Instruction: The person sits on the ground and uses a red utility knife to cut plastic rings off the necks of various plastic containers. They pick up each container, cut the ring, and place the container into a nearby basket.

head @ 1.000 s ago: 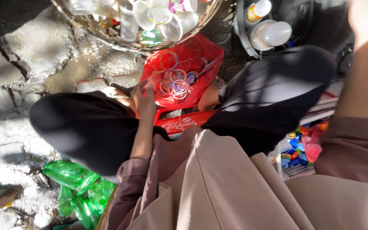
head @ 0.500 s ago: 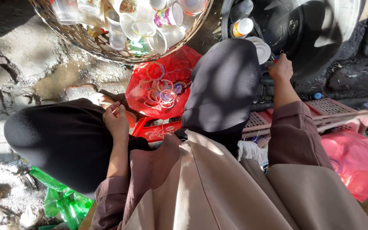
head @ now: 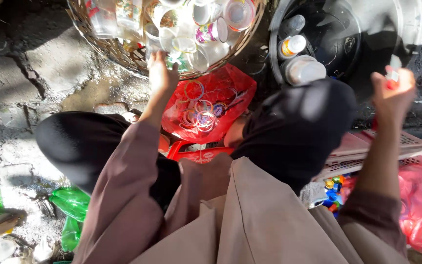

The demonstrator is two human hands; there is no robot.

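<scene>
Two hands out at once, one at the wicker basket (head: pixel 98 46), one up by the black tub (head: pixel 338 34).

The left hand (head: pixel 161 73) is laid on the basket's near rim among the clear plastic cups (head: pixel 186 29), and whether a cup is actually gripped can't be told. The right hand (head: pixel 392 90), well to the right of the basket, is pinched shut on a small red-and-white piece (head: pixel 393 73), a bit blurred. Sorting looks only partly done: the basket is seen heaped full, plastic rings are gathered in the red bag (head: pixel 211 100) just below it, and loose coloured caps (head: pixel 335 193) are piled far to its lower right.
</scene>
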